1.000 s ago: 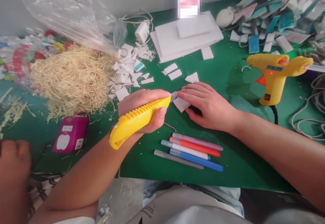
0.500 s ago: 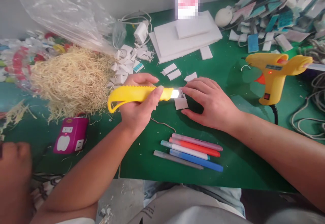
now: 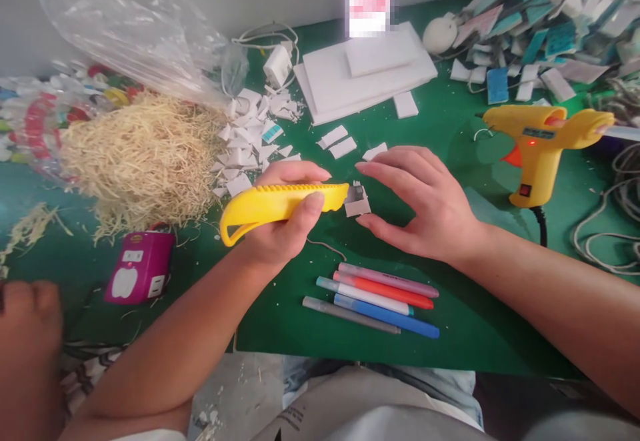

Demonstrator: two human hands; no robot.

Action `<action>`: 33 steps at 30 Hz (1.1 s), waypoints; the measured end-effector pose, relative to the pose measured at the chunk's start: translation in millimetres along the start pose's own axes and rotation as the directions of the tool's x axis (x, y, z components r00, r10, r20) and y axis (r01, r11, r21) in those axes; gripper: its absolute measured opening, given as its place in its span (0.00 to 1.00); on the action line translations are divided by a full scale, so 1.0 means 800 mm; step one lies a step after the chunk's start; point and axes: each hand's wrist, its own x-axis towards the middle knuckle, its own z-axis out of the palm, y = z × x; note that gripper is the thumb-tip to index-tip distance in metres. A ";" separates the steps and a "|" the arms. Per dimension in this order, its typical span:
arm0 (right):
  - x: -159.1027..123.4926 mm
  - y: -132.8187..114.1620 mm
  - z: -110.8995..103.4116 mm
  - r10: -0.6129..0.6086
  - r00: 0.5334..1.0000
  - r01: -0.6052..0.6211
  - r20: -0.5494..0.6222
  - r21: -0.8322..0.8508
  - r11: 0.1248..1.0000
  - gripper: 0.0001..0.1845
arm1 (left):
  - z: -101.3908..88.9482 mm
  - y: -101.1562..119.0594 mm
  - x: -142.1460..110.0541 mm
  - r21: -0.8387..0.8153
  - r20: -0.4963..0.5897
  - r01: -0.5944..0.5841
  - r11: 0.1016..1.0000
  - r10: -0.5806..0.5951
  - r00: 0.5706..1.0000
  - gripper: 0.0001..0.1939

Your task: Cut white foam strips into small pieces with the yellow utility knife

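Observation:
A yellow utility knife (image 3: 285, 205) is gripped in my left hand (image 3: 287, 227), its thumb along the handle and its blade end pointing right. Just beyond that end lies a small white foam board piece (image 3: 357, 207) on the green table, with a grey strip along its upper part. My right hand (image 3: 423, 201) is open beside this piece, thumb and fingers spread apart on its right side. Behind the hands are two white strips (image 3: 337, 141) and another small cut piece (image 3: 375, 152).
Several markers (image 3: 385, 297) lie near the front edge. A yellow glue gun (image 3: 540, 147) stands at right, its red light lit. Wood shavings (image 3: 145, 157), white scraps (image 3: 245, 137) and a purple power adapter (image 3: 139, 267) are at left. White boards (image 3: 370, 67) lie at the back. Another person's hand (image 3: 30, 314) shows at lower left.
My left hand has drawn the knife slightly down and turned it, and the bright blade glint is gone. My right hand's fingers have lifted off the small piece and spread wider.

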 end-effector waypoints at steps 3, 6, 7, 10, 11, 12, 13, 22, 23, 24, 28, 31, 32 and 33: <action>0.002 -0.004 -0.003 -0.017 1.000 0.017 -0.010 -0.049 0.999 0.26 | 0.003 0.004 0.001 -0.100 0.053 -0.068 0.993 0.074 0.996 0.19; 0.003 -0.008 -0.002 -0.035 0.999 0.031 -0.033 -0.120 0.992 0.23 | 0.004 0.008 -0.002 -0.209 0.111 -0.016 0.978 0.040 0.993 0.21; 0.003 -0.009 -0.002 -0.052 0.997 0.046 -0.048 -0.129 0.991 0.22 | 0.005 0.009 -0.003 -0.250 0.136 0.007 0.968 0.028 0.990 0.23; 0.003 -0.011 -0.001 -0.087 0.993 0.079 -0.074 -0.112 0.991 0.21 | 0.006 0.010 -0.007 -0.352 0.194 0.044 0.935 0.027 0.981 0.26; 0.003 -0.011 -0.001 -0.089 0.994 0.082 -0.069 -0.103 0.991 0.21 | 0.007 0.010 -0.008 -0.366 0.201 0.042 0.929 0.035 0.979 0.27; 0.002 -0.011 -0.001 -0.091 0.994 0.086 -0.059 -0.095 0.992 0.21 | 0.007 0.010 -0.008 -0.372 0.198 0.033 0.928 0.045 0.979 0.27; 0.002 -0.011 -0.001 -0.099 0.994 0.094 -0.051 -0.089 0.992 0.20 | 0.008 0.011 -0.008 -0.371 0.189 0.026 0.928 0.048 0.981 0.27; 0.001 -0.013 -0.007 -0.178 0.982 0.171 -0.060 -0.114 0.979 0.18 | 0.014 0.010 0.002 -0.363 0.260 0.097 0.927 0.000 0.966 0.31; 0.001 -0.013 -0.007 -0.181 0.982 0.172 -0.059 -0.132 0.976 0.17 | 0.014 0.010 0.004 -0.353 0.269 0.108 0.929 -0.010 0.963 0.32; 0.001 -0.012 -0.008 -0.175 0.983 0.166 -0.049 -0.148 0.975 0.16 | 0.014 0.011 0.005 -0.345 0.277 0.122 0.931 -0.024 0.961 0.34; 0.000 -0.012 -0.008 -0.108 0.994 0.108 0.011 -0.157 0.982 0.16 | 0.014 0.013 0.007 -0.332 0.328 0.178 0.926 -0.064 0.942 0.39; 0.000 -0.013 -0.008 -0.102 0.995 0.102 0.007 -0.149 0.984 0.16 | 0.015 0.012 0.004 -0.342 0.362 0.163 0.925 -0.030 0.932 0.38; 0.001 -0.013 -0.008 -0.108 0.994 0.107 0.004 -0.152 0.983 0.16 | 0.015 0.010 0.004 -0.346 0.370 0.155 0.925 -0.017 0.929 0.38; 0.001 -0.013 -0.008 -0.115 0.993 0.114 0.002 -0.157 0.981 0.15 | 0.016 0.009 0.003 -0.348 0.377 0.151 0.925 -0.010 0.926 0.37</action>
